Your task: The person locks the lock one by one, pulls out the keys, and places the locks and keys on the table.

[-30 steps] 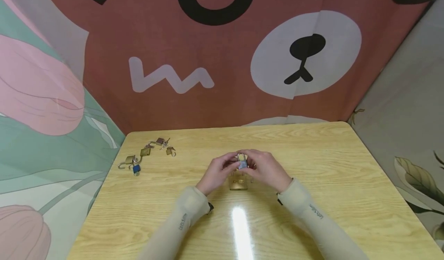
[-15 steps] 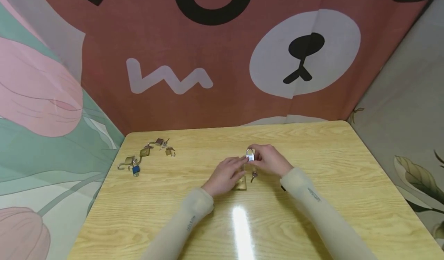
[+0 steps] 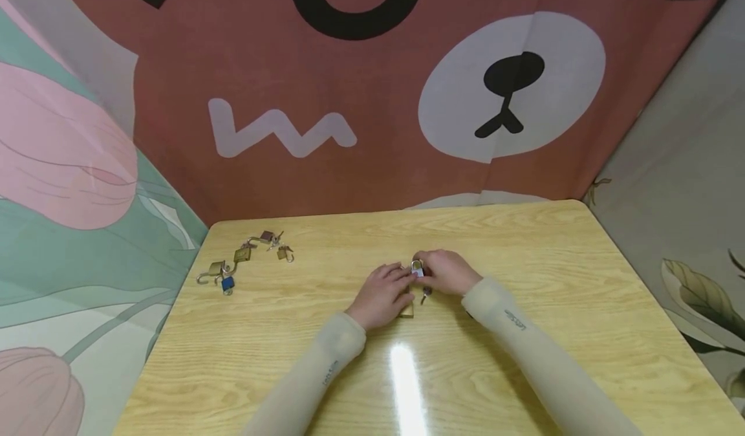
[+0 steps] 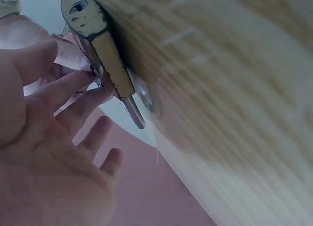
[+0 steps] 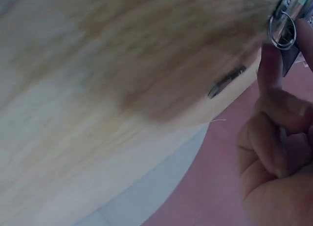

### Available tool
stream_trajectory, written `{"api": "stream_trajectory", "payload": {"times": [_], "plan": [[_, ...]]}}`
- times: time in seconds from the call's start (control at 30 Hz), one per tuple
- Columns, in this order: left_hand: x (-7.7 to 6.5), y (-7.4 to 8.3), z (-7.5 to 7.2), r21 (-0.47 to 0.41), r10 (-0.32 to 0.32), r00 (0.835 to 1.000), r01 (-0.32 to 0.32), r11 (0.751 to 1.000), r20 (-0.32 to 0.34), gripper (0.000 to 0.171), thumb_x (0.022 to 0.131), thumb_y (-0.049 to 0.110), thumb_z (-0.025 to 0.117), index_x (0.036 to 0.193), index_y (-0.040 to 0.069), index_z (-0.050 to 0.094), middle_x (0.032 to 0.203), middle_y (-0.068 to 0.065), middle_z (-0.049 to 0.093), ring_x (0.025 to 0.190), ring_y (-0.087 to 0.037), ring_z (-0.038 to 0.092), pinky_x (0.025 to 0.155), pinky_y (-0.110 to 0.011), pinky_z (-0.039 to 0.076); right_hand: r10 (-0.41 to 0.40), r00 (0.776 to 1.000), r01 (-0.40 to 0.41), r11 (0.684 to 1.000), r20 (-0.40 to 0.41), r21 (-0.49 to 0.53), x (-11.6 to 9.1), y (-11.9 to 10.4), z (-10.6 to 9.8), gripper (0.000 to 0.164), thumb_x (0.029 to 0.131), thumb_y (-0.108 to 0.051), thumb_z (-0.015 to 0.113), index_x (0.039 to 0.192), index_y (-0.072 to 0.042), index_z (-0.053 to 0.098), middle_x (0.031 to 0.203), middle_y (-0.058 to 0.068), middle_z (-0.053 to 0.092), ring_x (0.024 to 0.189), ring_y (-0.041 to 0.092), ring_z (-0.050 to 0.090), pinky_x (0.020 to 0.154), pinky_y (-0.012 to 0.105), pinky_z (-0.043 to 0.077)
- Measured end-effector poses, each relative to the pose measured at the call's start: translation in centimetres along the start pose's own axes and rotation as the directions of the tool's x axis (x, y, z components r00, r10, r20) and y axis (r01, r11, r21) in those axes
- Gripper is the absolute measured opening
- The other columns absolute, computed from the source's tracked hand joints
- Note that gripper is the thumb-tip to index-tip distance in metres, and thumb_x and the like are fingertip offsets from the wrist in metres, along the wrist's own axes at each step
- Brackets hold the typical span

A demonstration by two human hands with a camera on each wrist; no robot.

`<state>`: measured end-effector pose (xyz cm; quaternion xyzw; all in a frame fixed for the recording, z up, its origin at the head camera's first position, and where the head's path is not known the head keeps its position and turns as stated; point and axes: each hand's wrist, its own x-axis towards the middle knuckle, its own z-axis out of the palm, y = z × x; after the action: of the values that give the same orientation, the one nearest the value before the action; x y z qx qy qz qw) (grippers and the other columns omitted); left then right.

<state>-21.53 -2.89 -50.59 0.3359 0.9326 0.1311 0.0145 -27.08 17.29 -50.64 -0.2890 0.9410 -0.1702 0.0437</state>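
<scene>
While the right hand [image 3: 445, 273] is pinching a small silver padlock [image 3: 417, 272] near the middle of the table [image 3: 524, 248], with thumb and finger closed on its side, the left hand [image 3: 381, 295] is reaching across with its fingers loosely extended, their tips at the lock and, as far as can be seen, gripping nothing. The side hold is probably leaving the lock's face free for the other hand. A larger brass padlock [image 3: 407, 311] is lying partly hidden by the left hand (the left wrist view is showing its worn body beside the fingers), perhaps there simply to be within reach. Just below the right hand a key [image 3: 425, 297] is showing, and a metal ring [image 5: 282, 31] is sitting by the fingertips; whether they are joined, I cannot tell. Well apart, at the far left, a blue padlock [image 3: 227, 284] and a dark red padlock [image 3: 267, 236] are lying among others, likely giving both hands room.
</scene>
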Motion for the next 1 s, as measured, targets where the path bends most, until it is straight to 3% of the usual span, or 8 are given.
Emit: {"api": "stream_trajectory", "payload": {"times": [0.47,0.67,0.8,1.0], "plan": [[0.0,0.0,-0.1,0.005,-0.004,0.998,0.004,1.000,0.066,0.052,0.102,0.038,0.049,0.148,0.014,0.043,0.152,-0.005,0.045,0.144,-0.025,0.027,0.123,-0.050,0.022,0.018,1.000,-0.016,0.998,0.024,-0.066,-0.1,0.1,0.2,0.043,0.086,-0.040,0.074,0.115,-0.010,0.066,0.066,-0.008,0.059,0.058,0.006,0.051,0.054,0.026,0.046],[-0.3,0.1,0.1,0.012,-0.004,0.997,0.003,1.000,0.074,0.052,0.101,0.038,0.051,0.148,0.015,0.044,0.152,-0.005,0.046,0.144,-0.025,0.028,0.123,-0.050,0.023,0.039,0.999,-0.038,0.999,0.027,-0.039,-0.3,0.0,0.5,0.045,0.083,-0.039,0.077,0.116,-0.011,0.067,0.067,-0.009,0.061,0.060,0.006,0.051,0.057,0.027,0.047],[-0.3,0.2,0.0,0.012,-0.007,0.997,0.006,1.000,0.076,0.053,0.102,0.038,0.050,0.148,0.014,0.043,0.155,-0.005,0.041,0.145,-0.024,0.026,0.123,-0.050,0.023,0.049,0.999,-0.049,0.999,0.023,0.002,-0.6,-0.2,0.1,0.054,0.081,-0.041,0.078,0.123,-0.008,0.065,0.070,-0.008,0.065,0.061,0.004,0.054,0.061,0.029,0.052],[-0.7,-0.3,-0.2,-0.013,-0.026,0.998,0.027,1.000,0.060,0.054,0.102,0.039,0.050,0.150,0.016,0.039,0.158,-0.004,0.036,0.145,-0.023,0.024,0.123,-0.048,0.023,0.075,0.996,-0.070,0.992,-0.039,0.101,-1.1,-0.3,-0.8,0.058,0.082,-0.039,0.077,0.128,-0.008,0.063,0.069,-0.008,0.063,0.057,0.005,0.053,0.056,0.029,0.051]]}}
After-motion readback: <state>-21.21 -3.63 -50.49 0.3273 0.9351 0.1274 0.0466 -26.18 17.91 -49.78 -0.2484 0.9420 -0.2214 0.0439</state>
